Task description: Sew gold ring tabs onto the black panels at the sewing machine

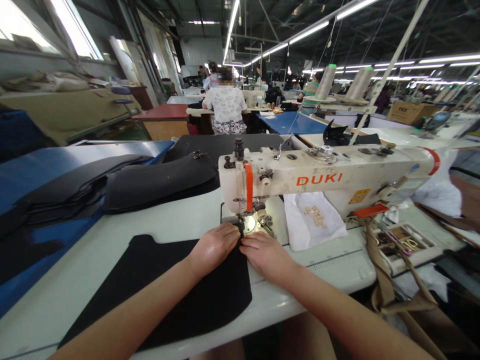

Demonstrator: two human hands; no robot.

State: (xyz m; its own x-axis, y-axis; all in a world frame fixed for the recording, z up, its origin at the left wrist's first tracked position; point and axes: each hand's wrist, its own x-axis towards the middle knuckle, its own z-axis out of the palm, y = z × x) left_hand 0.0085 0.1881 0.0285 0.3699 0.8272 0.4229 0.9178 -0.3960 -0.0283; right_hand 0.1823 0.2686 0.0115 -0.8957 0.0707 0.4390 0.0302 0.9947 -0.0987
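Note:
A large black fabric panel (210, 295) lies on the white sewing table, its upper right corner under the needle area of a white sewing machine (277, 175) with orange "DUKI" lettering. My left hand (215, 248) is closed on the panel, fingers bent and pressed together just left of the presser foot (242, 223). Close beside it, my right hand (262, 252) holds the panel's right edge, its fingertips bunched in front of the needle plate (250, 223). Both thumbs are mostly hidden, and the fabric between the fingertips is hard to make out.
Stacked black panels (161, 182) lie at the left. Right of the needle, small gold-coloured pieces (315, 216) rest on a white cloth (296, 235). A compartment tray (408, 245) and brown straps (382, 280) are at the right. Thread cones (326, 82) stand behind; a person (225, 105) sits ahead.

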